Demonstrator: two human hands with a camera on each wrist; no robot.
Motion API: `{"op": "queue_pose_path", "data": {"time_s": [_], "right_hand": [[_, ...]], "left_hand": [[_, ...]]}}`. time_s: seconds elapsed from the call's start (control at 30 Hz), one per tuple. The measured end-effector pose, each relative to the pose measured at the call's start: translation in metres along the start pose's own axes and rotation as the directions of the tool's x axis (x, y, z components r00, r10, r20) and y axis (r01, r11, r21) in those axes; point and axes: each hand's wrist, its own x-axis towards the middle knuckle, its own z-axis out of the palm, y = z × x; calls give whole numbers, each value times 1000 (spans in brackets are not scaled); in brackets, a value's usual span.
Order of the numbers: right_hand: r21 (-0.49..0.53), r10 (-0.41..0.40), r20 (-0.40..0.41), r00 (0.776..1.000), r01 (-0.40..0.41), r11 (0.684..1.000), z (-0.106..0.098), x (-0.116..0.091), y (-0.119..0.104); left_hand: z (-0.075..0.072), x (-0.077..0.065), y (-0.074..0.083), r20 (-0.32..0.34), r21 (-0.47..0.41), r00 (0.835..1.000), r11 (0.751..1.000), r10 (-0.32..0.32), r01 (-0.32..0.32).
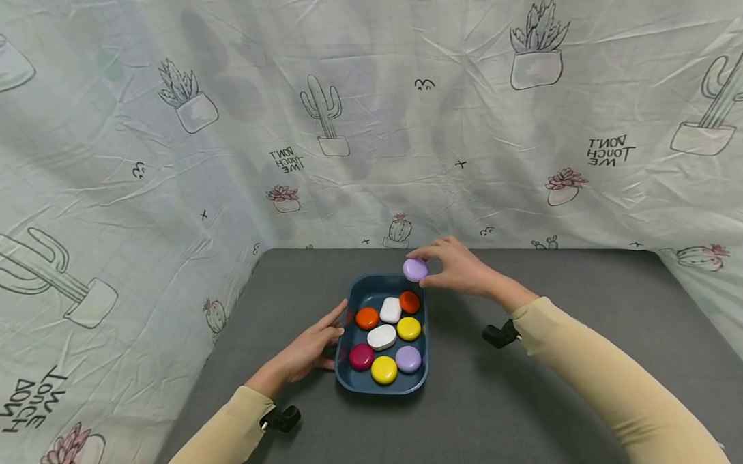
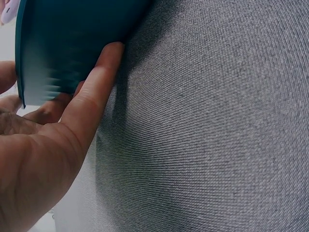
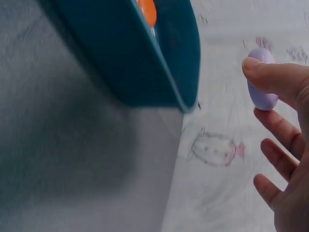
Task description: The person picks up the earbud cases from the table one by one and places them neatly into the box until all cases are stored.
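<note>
A dark blue rectangular tray (image 1: 382,390) with rounded corners stands on the grey table. My left hand (image 1: 308,349) rests against the tray's left outer wall, fingers mostly straight; the left wrist view shows fingers (image 2: 89,99) along that wall. Thumb and fingers of my right hand (image 1: 461,266) pinch a smooth light purple rounded disc (image 1: 415,269) at the tray's far right corner. From the right wrist view, the disc stands on edge above the rim level, its other fingers spread apart. Inside the tray lie a second purple disc (image 1: 409,359) and several others.
Among the tray's pieces are orange discs (image 1: 367,318), white rounded pieces (image 1: 382,337), yellow discs (image 1: 384,370) and a dark red disc (image 1: 361,356). Behind the grey table (image 1: 464,420) hangs a pale cloth (image 1: 372,68) printed with cacti. Black wrist devices (image 1: 501,335) sit below both sleeves.
</note>
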Motion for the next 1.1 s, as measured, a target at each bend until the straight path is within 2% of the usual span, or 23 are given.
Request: {"op": "queue_pose_path", "data": {"time_s": [0.3,0.43,0.77,1.1], "right_hand": [[-5,-70,126,990,71,997,19,15,-27],[-20,-76,167,983,81,997,29,20,-36],[-88,-59,243,968,83,993,55,31,-48],[-130,-95,305,948,141,981,70,36,-58]], "left_hand": [[1,0,0,18,-18,1000,1000,2,-2],[1,-1,1,16,-15,1000,1000,2,-2],[1,-1,1,23,-19,1000,1000,-3,3],[-1,0,0,42,-29,999,1000,4,-3]]}}
